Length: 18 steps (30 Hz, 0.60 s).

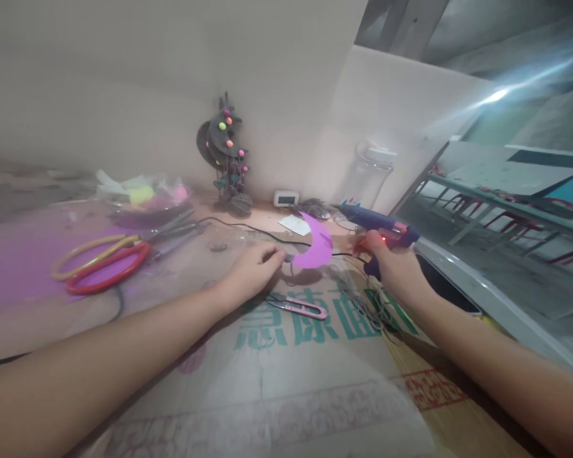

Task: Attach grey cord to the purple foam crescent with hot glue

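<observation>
My left hand [256, 272] pinches the lower tip of a purple crescent moon cutout [319, 245], with a small greyish bit at the fingertips that I cannot make out. To its right, my right hand [392, 264] is wrapped round the handle of a dark blue glue gun [375, 219], whose nozzle points left, above and beyond the crescent. A small red light glows on the gun. Just below the left hand lie pink thread snips [300, 306]. Loose grey cord [370, 302] is tangled on the sheet beneath the glue gun.
Red-and-yellow-handled scissors [107, 264] lie at the left on purple material. Behind them sits a pile of wrapped craft pieces [141, 194]. A dark moon ornament with coloured balls [226, 149] stands against the wall, near a small white digital clock [286, 199] and a clear jar [367, 178].
</observation>
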{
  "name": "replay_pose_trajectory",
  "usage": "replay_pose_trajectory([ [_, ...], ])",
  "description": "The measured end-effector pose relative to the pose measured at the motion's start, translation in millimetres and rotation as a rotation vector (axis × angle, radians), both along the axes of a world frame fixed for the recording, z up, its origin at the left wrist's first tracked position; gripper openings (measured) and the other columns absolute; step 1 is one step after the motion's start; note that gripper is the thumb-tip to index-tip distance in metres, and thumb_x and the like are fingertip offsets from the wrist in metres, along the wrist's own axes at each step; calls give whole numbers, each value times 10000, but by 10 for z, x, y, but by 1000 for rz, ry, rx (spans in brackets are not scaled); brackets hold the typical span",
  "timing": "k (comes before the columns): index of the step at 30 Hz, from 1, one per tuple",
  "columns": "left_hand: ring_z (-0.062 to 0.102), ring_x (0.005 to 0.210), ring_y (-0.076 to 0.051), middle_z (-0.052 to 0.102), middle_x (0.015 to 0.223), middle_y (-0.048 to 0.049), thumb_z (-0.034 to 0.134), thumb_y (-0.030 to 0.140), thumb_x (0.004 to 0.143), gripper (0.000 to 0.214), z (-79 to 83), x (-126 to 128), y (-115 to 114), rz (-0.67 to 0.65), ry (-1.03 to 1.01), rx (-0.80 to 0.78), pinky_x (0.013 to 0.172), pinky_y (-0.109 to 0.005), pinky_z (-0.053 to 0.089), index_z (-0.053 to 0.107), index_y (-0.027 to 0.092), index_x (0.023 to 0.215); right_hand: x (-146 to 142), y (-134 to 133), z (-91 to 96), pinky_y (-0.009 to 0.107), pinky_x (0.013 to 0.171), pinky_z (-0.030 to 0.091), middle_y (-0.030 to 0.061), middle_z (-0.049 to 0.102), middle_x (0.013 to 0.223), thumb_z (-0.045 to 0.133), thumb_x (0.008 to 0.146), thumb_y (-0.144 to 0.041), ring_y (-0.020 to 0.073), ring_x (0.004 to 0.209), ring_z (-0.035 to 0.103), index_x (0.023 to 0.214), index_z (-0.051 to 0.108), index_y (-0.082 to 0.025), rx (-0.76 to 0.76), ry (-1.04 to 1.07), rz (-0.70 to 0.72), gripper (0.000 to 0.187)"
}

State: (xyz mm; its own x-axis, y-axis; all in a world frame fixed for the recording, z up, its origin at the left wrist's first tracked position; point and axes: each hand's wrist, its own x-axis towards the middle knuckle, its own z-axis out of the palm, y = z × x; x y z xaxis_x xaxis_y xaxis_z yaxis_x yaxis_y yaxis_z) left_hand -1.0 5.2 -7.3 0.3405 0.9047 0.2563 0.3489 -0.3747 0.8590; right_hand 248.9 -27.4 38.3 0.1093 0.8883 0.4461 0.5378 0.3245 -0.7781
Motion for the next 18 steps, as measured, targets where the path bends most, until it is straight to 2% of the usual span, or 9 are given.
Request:
replay_pose_trajectory([
  [5,446,558,-113,485,591,36,432,359,890,276,-4,1,-6,-61,-44,37,535,-225,332,514,181,695,-20,214,156,239,578,458,70,696,796,554,815,-552,173,723,632,853,684,-164,-128,-55,-123,411],
  [9,455,568,-114,499,601,34,436,379,893,294,-28,7,10,-59,-47,43,544,-226,341,536,177,704,-31,592,178,262,638,474,97,721,888,657,747,-492,202,785,650,918,706,-146,-205,-237,-149,390],
  [14,451,558,-115,484,576,43,428,388,899,301,-55,18,18,-68,-52,39,544,-226,339,533,179,708,-63,1160,20,267,679,484,74,736,876,709,710,-420,198,775,659,926,717,-148,-227,-238,-101,348],
  [18,466,584,-117,500,608,36,425,390,902,305,-59,20,27,-76,-47,52,574,-230,353,521,179,704,-122,1400,-159,279,658,490,79,727,778,740,674,-411,208,724,655,855,707,-132,-240,-212,-97,334],
])
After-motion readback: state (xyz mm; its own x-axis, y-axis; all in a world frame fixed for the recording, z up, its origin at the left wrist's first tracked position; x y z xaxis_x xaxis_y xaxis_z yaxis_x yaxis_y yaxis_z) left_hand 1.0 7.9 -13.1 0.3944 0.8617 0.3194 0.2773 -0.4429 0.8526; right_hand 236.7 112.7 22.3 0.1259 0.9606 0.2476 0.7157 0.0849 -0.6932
